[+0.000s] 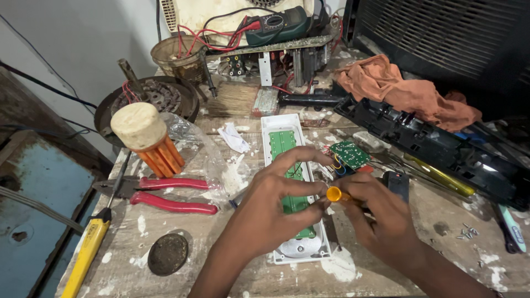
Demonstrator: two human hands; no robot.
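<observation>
A long white tray-like housing point(274, 123) lies on the bench with a green circuit board point(282, 142) inside it. My left hand point(279, 201) rests across the middle of the housing, fingers spread over the board. My right hand point(381, 218) grips a small screwdriver with an orange handle point(334, 193), its orange end meeting my left fingertips. A small green circuit board point(350, 154) on coloured wires hangs just beyond my right hand.
Red-handled pliers point(171, 194) and a yellow-handled tool point(88, 247) lie at the left, by a round dark disc point(168, 254). An orange-legged spool point(144, 138), a multimeter point(276, 23), an orange cloth point(406, 91), a black casing point(441, 149) and loose screws point(467, 232) surround the work area.
</observation>
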